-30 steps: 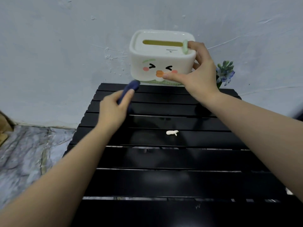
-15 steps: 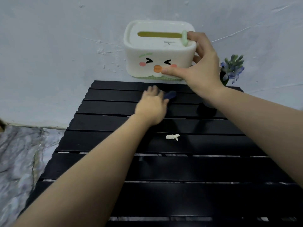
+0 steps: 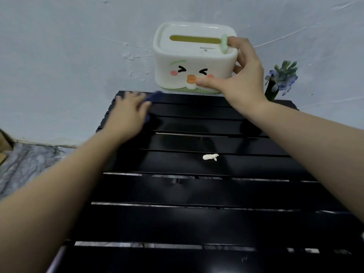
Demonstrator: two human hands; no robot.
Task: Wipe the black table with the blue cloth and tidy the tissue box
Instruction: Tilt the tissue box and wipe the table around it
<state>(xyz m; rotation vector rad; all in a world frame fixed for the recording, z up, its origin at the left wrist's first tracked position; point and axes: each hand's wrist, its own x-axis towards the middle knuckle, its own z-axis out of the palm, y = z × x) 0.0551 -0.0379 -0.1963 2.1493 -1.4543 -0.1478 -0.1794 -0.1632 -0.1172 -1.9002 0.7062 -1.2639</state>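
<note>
right now my right hand (image 3: 243, 79) is clamped on the white rounded plastic tissue box with the squinting cartoon face (image 3: 194, 58), thumb across its front by the orange beak and the other fingers wrapped round its right end. i hold it up above the far edge of the black slatted table (image 3: 197, 219), near the pale wall (image 3: 69, 46), so the strip where a box would sit is bare for wiping. my left hand (image 3: 129, 113) is pressed palm down on the dark blue cloth (image 3: 154, 96) at the far left corner of the table; only a blurred fold of the cloth shows past my fingers, so i cannot tell how it is bunched underneath. the blur suggests the hand is sweeping across the back slats. a small white scrap, perhaps tissue (image 3: 210, 157), lies on a middle slat, well apart from both hands and not yet cleared. a sprig of blue flowers on a green stem (image 3: 280, 79) stands at the far right corner, just beside my right wrist, so i would judge the box needs care going down. most of the table nearer me looks unwiped.
</note>
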